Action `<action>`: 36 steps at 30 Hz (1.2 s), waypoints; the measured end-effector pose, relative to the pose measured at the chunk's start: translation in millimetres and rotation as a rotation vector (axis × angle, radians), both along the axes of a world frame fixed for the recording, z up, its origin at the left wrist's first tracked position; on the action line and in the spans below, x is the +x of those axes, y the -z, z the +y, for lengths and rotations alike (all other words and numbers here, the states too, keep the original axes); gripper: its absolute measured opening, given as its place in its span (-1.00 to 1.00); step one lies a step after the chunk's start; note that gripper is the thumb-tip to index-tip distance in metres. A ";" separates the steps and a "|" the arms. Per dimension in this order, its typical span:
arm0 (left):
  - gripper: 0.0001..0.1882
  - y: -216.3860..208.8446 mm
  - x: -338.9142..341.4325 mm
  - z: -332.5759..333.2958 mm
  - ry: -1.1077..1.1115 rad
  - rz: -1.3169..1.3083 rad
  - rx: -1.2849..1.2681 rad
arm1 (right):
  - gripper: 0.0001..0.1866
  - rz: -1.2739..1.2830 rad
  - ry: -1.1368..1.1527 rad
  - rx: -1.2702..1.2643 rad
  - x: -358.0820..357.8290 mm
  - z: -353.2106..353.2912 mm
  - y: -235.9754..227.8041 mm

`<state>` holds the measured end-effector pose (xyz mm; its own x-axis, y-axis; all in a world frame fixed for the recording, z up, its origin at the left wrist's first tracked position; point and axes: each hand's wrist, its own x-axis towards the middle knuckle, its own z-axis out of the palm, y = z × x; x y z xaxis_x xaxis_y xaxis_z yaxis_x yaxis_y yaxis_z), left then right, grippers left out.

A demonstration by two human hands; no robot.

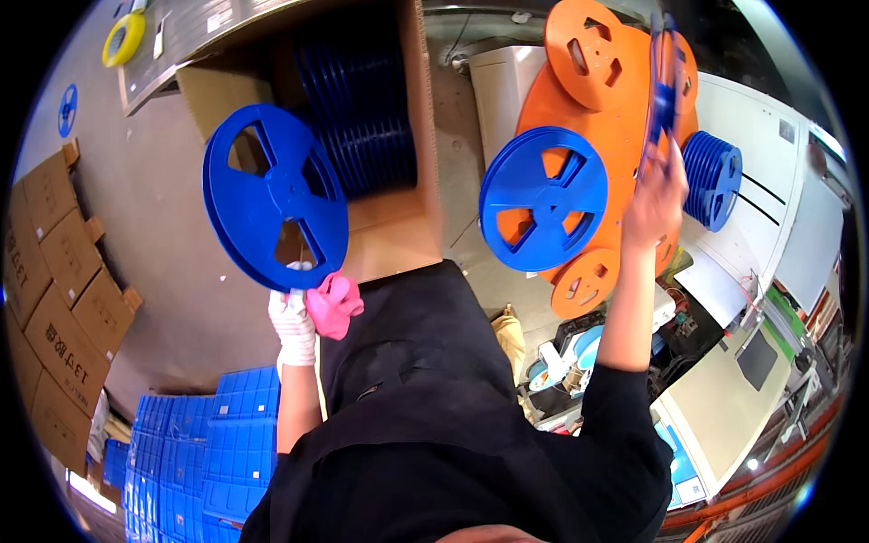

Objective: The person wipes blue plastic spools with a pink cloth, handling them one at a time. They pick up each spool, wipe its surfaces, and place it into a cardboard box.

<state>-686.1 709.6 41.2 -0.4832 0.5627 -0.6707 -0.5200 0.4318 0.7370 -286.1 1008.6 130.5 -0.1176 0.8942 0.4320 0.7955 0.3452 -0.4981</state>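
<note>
My left hand [292, 328], in a white glove, is closed on the lower rim of a large blue plastic reel [282, 192] with cut-out windows. A bunched pink cloth [333, 306] is against the same hand. My bare right hand [656, 204] grips another blue reel [665, 104], seen edge-on and smeared by motion, raised over an orange plate [536, 107]. On that plate a blue reel [554, 214] lies flat, left of my right hand. Behind the left reel, rows of blue reels [371, 149] stand in an open cardboard box [398, 237].
Orange discs [588, 54] surround the plate. A stack of blue reels [715, 181] sits right of it, by a white cabinet [778, 136]. Sealed cartons [68, 326] and blue crates [240, 443] are at left. A cluttered bench [724, 407] is at lower right.
</note>
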 end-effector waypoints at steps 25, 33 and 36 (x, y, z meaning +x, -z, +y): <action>-0.70 3.0 41.3 -43.5 -0.058 0.273 -0.081 | -0.61 -0.299 -0.409 -0.552 -358.3 21.6 316.6; -0.68 8.0 48.2 -46.7 -0.079 0.256 -0.079 | -0.30 -0.838 -0.380 -0.632 -395.2 41.5 332.5; -0.72 12.0 45.7 -48.6 -0.040 0.252 -0.098 | -0.25 -0.765 -0.374 -0.602 -375.5 38.8 304.0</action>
<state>-640.4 661.0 29.2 -0.6624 0.4780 -0.5769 -0.3435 0.4905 0.8009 -661.6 1047.5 -173.5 -0.4856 0.7871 -0.3803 0.8648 0.4962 -0.0772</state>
